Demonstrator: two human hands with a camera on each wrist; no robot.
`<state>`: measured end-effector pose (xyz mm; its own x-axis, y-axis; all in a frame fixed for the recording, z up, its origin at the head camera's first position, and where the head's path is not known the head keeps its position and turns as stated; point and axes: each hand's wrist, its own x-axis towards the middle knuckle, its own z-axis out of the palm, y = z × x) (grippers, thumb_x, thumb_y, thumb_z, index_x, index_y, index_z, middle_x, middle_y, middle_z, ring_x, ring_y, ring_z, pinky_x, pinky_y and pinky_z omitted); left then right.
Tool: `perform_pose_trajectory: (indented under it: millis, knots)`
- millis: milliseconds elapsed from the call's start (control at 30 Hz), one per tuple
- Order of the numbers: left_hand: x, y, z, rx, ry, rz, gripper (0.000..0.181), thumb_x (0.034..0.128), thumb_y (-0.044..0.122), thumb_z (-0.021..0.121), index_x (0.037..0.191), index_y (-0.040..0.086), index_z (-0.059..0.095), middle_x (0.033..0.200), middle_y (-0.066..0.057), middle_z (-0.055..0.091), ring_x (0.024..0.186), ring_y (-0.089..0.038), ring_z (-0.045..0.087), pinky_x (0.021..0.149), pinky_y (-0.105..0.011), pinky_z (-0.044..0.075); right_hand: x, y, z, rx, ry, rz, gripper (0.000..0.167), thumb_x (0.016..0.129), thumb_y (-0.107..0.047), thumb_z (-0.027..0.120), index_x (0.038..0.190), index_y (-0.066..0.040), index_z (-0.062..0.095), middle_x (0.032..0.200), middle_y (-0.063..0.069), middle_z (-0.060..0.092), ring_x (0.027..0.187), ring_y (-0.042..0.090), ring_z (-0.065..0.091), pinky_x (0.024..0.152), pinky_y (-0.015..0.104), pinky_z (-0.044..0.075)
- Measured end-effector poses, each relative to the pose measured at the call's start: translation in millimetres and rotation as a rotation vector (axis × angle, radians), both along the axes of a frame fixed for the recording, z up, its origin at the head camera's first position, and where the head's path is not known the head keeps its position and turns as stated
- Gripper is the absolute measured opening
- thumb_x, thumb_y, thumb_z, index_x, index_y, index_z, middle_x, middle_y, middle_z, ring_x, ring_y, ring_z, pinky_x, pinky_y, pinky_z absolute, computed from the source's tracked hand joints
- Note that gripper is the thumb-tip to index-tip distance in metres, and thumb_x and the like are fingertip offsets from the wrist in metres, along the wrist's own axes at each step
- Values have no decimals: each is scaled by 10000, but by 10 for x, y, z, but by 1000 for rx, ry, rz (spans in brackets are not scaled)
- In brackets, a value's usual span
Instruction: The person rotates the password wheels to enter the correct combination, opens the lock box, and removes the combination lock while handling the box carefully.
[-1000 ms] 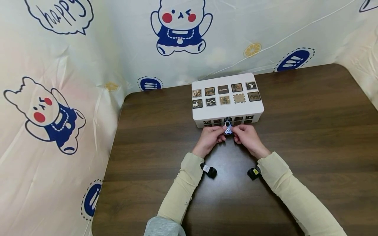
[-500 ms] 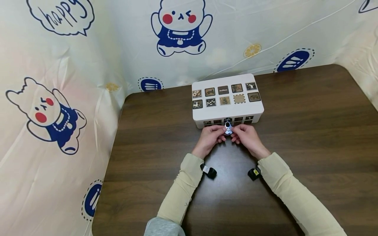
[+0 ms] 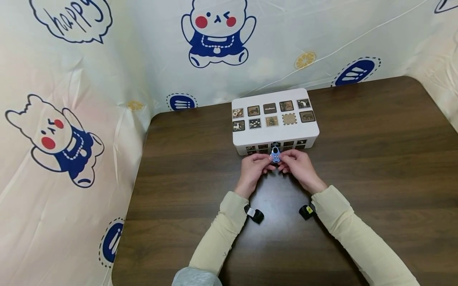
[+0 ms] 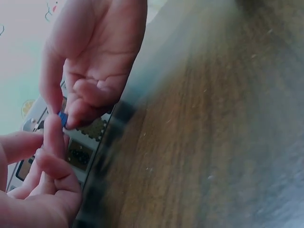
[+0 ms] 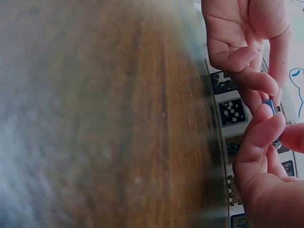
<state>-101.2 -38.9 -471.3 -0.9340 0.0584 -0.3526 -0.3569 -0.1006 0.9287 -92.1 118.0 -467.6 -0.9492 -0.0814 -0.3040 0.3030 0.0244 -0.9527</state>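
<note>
A small blue padlock [image 3: 275, 156] hangs at the latch on the front of a white box [image 3: 272, 136]. My left hand [image 3: 253, 170] pinches its left side between thumb and fingers. From the other side my right hand [image 3: 299, 166] pinches it too. Only a blue edge of the padlock [image 4: 63, 118] shows between the fingertips in the left wrist view, where the right hand [image 4: 102, 52] is above and the left hand [image 4: 42, 185] below. Fingers cover most of the padlock [image 5: 270, 105] in the right wrist view as well.
The box bears square animal and pattern pictures on its lid and front. It stands near the back edge of a dark wooden table [image 3: 186, 167], before a printed cloth backdrop [image 3: 272, 43]. Black wrist cameras are strapped to both forearms.
The left wrist has shifted slightly toward the body and turned a little. The padlock's face now looks bluer and less shiny, tilted differently. Both hands still hold it.
</note>
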Motion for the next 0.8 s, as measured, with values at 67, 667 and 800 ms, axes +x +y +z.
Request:
perform_pose_trajectory:
  millis: [67,667,800]
  knots:
    - [24,10,13,-12,23,16,185,881,73,683,1006,-63,672,911,-287,701,549,-64,658,505,-178,429,1,1,-7,-20,13,-9,301,971,-113,541,1199,83,533,764,20,657,623,70,638,581,211,540]
    - [68,69,25,-110,152,100,137,845,54,706,939,-38,745,851,-217,729,576,-98,691,484,-191,456,18,2,40,-24,81,-17,356,937,-33,582,1272,88,564,777,-18,688,636,53,653,613,212,563]
    - [72,76,19,-162,172,101,121,834,59,717,913,-25,753,784,-201,728,639,-203,719,524,-249,524,27,-6,29,-44,72,-32,359,934,-26,585,1274,89,567,830,-22,694,636,35,653,617,184,560]
